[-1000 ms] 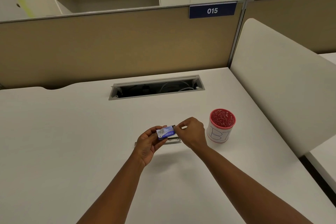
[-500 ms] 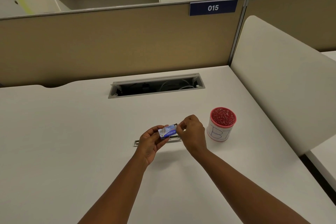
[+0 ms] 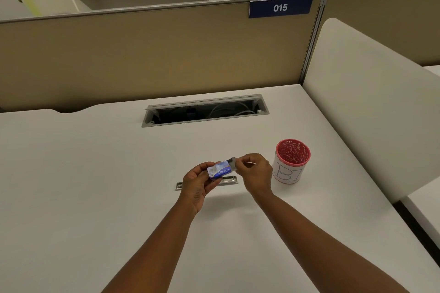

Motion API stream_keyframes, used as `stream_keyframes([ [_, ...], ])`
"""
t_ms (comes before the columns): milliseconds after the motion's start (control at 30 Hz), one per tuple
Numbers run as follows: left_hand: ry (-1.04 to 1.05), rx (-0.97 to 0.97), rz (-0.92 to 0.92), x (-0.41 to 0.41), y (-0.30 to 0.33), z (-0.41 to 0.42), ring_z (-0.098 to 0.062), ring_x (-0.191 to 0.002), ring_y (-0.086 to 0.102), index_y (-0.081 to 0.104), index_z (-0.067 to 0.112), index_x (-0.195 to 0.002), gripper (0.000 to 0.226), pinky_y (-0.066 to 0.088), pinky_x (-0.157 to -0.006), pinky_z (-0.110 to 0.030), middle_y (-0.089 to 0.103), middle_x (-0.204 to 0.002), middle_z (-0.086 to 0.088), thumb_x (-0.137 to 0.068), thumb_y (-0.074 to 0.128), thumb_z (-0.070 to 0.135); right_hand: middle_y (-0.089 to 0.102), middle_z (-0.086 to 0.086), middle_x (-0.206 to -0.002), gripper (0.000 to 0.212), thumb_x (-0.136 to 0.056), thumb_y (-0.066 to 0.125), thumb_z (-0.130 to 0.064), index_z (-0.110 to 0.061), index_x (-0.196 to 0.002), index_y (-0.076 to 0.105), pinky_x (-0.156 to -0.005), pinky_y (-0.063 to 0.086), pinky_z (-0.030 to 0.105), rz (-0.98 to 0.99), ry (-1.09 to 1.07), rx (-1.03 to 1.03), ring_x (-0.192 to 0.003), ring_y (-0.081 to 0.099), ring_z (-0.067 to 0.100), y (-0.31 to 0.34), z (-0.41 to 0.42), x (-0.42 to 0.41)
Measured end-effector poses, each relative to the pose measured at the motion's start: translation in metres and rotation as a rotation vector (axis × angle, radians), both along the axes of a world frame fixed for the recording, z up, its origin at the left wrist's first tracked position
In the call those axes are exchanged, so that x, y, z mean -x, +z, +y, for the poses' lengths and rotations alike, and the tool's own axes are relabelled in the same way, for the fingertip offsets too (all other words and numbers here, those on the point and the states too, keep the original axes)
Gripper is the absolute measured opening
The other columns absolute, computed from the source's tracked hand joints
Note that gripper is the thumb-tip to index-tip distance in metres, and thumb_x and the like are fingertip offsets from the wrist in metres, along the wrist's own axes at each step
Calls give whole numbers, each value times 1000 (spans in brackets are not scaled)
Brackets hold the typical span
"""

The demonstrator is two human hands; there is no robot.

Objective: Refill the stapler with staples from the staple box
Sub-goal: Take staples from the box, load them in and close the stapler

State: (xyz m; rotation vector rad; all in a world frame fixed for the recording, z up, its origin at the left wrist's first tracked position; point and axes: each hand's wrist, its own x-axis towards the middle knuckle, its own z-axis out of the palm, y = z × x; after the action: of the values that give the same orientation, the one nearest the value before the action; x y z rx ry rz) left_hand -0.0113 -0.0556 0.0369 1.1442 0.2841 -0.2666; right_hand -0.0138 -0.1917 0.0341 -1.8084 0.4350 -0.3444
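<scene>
- A blue staple box (image 3: 220, 171) is held above the white worktop (image 3: 95, 173), gripped at its 9 o'clock end by the curled fingers of the left hand (image 3: 198, 182).
- A grey inner tray end (image 3: 232, 164) at the box's 3 o'clock end is pinched by the right hand (image 3: 256, 172).
- A silvery stapler (image 3: 228, 180) is seen lying flat on the worktop just beneath the hands, partly hidden.
- A red-rimmed white pen cup (image 3: 292, 161) stands at 3 o'clock of the right hand, near it.
</scene>
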Motion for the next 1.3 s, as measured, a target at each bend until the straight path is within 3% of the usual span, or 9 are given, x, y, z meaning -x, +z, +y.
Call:
stream_keyframes([
  [100,-2,-11,3,-1,-1,1,-17,-66,71,62,9,-83,18,58,-52,-19,66,-86,-11,-88,50,-4,69,19,-93,13,-83,65,-13,-1,-80,67,-82,56,49,63,57,-99,-85,67,31,2,-4,-1],
  [267,32,-7,17,-2,-4,6,-15,-62,72,62,9,-82,19,58,-50,-18,66,-87,-11,-87,50,-5,66,1,-73,11,-81,67,-22,-19,-70,68,-76,54,39,66,-15,-232,-71,61,19,1,-12,-4],
  [400,93,-18,14,-5,-7,15,-12,-57,71,62,9,-80,22,58,-50,-18,65,-88,-10,-86,50,-9,70,5,-79,18,-80,68,-25,-9,-73,71,-56,40,21,76,37,199,-63,58,11,-18,-29,1],
  [533,95,-24,21,-8,-8,20,-11,-55,70,62,8,-79,23,58,-51,-18,65,-87,-10,-86,49,-10,62,5,-95,18,-81,67,-29,-11,-81,70,-67,39,27,219,321,571,-89,55,18,-43,-37,10],
  [967,66,-30,64,-8,-11,24,-14,-57,72,65,9,-77,23,57,-49,-19,74,-64,0,-85,52,-8,65,7,-101,15,-83,62,-20,-13,-87,74,-70,36,26,282,529,615,-98,56,21,-56,-39,16],
  [1067,63,-32,68,-9,-11,24,-15,-59,72,66,9,-77,24,57,-49,-19,73,-70,-3,-85,52,-9,69,13,-99,15,-84,62,-17,-8,-89,73,-74,41,27,228,352,401,-89,61,23,-52,-41,13],
  [1133,57,-40,73,-9,-10,24,-17,-64,71,66,9,-77,24,57,-49,-19,71,-78,-7,-85,51,-9,70,16,-102,16,-86,61,-15,-7,-94,71,-65,49,22,204,256,90,-76,63,20,-42,-41,10],
  [1233,24,-40,78,-9,-10,21,-22,-75,68,65,9,-79,23,58,-50,-19,68,-86,-10,-86,50,-7,66,13,-111,22,-88,58,-18,-9,-106,66,-62,56,17,221,358,-493,-83,66,14,-22,-37,9],
  [1300,-5,-39,73,-9,-9,20,-24,-80,66,66,9,-80,23,58,-50,-19,68,-88,-10,-87,50,-6,67,6,-106,24,-87,59,-24,-15,-107,65,-68,58,22,242,445,-612,-89,67,17,-11,-32,8],
])
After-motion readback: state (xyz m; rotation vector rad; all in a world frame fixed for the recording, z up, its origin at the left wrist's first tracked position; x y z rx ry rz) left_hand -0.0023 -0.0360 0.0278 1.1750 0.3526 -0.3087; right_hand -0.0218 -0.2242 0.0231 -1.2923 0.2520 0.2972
